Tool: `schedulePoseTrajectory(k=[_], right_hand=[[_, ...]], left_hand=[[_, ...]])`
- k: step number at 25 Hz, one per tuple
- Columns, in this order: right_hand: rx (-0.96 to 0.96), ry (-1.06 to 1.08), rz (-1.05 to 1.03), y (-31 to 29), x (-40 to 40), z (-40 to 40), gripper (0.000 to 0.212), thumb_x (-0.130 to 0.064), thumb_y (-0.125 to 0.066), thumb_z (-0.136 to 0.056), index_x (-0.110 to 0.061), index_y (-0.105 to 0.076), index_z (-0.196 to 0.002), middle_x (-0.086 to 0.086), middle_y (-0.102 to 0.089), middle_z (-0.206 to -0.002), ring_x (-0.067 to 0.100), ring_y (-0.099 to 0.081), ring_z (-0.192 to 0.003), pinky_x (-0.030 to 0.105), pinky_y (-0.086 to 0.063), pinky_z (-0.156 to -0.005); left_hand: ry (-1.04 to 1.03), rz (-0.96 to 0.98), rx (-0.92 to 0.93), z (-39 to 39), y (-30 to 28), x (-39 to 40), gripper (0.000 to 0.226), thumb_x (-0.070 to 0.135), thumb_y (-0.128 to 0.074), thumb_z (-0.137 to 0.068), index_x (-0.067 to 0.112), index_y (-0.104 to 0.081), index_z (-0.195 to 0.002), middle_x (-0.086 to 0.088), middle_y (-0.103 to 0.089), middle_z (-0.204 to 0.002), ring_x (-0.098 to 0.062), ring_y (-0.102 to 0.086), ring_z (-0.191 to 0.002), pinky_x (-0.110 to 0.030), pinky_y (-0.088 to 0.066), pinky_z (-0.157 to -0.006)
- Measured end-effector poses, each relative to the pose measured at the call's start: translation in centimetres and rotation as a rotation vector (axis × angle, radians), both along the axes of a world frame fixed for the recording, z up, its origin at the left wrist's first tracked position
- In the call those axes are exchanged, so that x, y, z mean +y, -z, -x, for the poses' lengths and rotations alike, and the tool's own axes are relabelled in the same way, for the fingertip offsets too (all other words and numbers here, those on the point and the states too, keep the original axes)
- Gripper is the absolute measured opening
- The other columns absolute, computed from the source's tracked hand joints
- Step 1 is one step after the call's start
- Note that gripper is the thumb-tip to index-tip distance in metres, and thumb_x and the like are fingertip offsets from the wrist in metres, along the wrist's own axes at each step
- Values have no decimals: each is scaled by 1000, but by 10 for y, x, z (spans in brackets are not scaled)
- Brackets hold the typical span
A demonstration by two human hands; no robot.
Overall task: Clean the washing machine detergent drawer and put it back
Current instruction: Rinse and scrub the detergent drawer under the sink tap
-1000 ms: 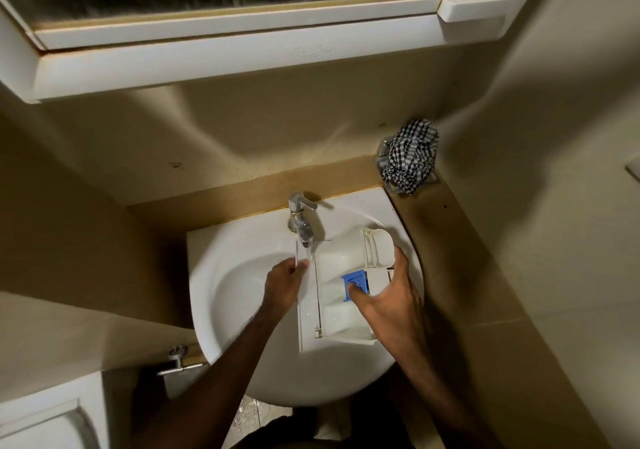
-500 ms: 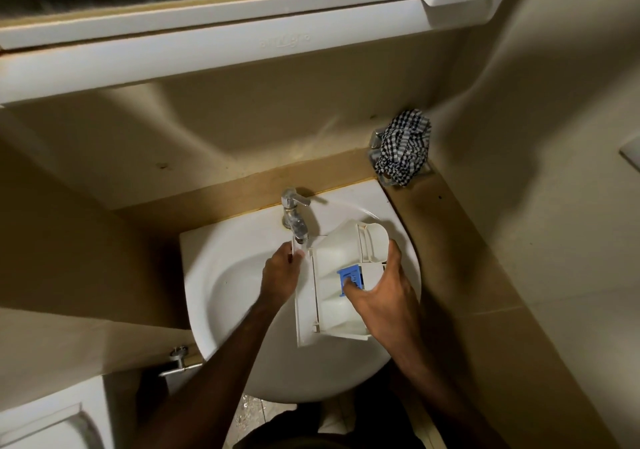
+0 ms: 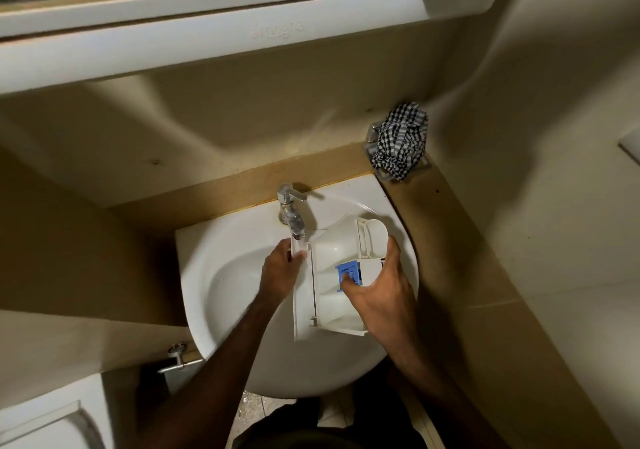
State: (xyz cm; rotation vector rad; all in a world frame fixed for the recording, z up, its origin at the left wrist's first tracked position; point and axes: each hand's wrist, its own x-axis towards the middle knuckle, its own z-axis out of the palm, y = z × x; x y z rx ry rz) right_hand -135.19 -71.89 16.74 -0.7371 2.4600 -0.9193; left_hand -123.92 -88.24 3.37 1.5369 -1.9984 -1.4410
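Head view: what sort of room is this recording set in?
Most likely a small home bathroom. A white wash basin with a chrome tap sits below what looks like a white mirror cabinet, and a checked cloth lies in the corner.

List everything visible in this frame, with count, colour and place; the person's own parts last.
Detergent drawer: one, white, held over the basin.
Blue insert: one, inside the drawer, right thumb on it.
Sink: one, white, centre.
Tap: one, chrome, at the sink's back rim, above the drawer's left end.
Checked cloth: one, black and white, bunched on the ledge at back right.
Cabinet: one, white, above.
Left hand: grips the drawer's left edge.
Right hand: grips the drawer's right side.
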Motion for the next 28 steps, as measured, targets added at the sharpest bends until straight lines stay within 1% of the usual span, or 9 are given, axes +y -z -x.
schedulePoseTrajectory(k=[4,7,12,14,18,20,22,24,28], right_hand=[[22,16,-10,-2,1,-7,107,-42,-84,-73,-30,-17,-155,0,-63,-130,24,-64,-115,46,-58,-94],[22,24,-18,-2,0,-13,108,-43,-84,-74,-29,-16,-156,0,-61,-135,24,-63,-118,43,-57,-96],[20,24,-14,-3,0,-14,108,-43,-84,-73,-30,-16,-156,0,-60,-135,24,-62,-119,43,-57,-96],[30,28,-16,-3,-1,-17,108,-42,-84,-73,-29,-17,-156,0,-60,-137,24,-62,-120,41,-56,-97],[58,20,-19,-3,-4,-30,109,-44,-84,-74,-29,-14,-156,1,-56,-141,25,-60,-124,44,-56,-99],[61,32,-13,-1,-5,-31,109,-43,-84,-73,-30,-14,-155,1,-56,-142,25,-60,-125,45,-56,-99],[61,53,-8,-1,-5,-28,108,-42,-84,-73,-30,-16,-155,2,-57,-141,25,-60,-124,45,-56,-98],[57,65,-9,-1,-4,-26,107,-42,-84,-73,-29,-17,-155,2,-58,-141,25,-61,-122,45,-56,-97],[-29,132,-11,0,0,-33,110,-42,-86,-73,-32,-14,-156,0,-57,-143,25,-61,-123,44,-56,-100]], left_hand=[[25,-53,-35,1,-4,-13,32,47,-62,-98,18,-70,-90,-3,-73,-85,-25,-69,-79,-42,-58,-74],[-24,-7,-107,2,1,9,49,50,-47,-105,19,-55,-68,-9,-65,-76,-27,-58,-72,-34,-42,-66],[15,-174,44,5,1,9,28,34,-48,-107,10,-62,-115,-8,-69,-111,-27,-66,-103,-41,-53,-91],[-10,-235,144,0,-1,5,20,30,-54,-105,15,-66,-100,-1,-70,-91,-16,-67,-86,-32,-55,-78],[-214,-235,155,-3,2,22,52,44,-64,-99,14,-52,-59,10,-51,-52,-8,-44,-52,-22,-40,-56],[-161,-231,141,-5,2,24,38,39,-62,-100,17,-60,-69,8,-58,-64,-7,-49,-58,-21,-41,-58],[-1,-305,159,-11,0,23,18,30,-58,-103,15,-66,-108,2,-68,-97,-8,-63,-83,-18,-48,-72],[51,-288,150,-15,3,22,27,30,-57,-104,12,-63,-123,-2,-70,-114,-18,-66,-101,-27,-52,-85],[-96,-91,72,-5,2,18,39,41,-53,-105,22,-59,-70,3,-60,-69,-17,-55,-68,-27,-42,-65]])
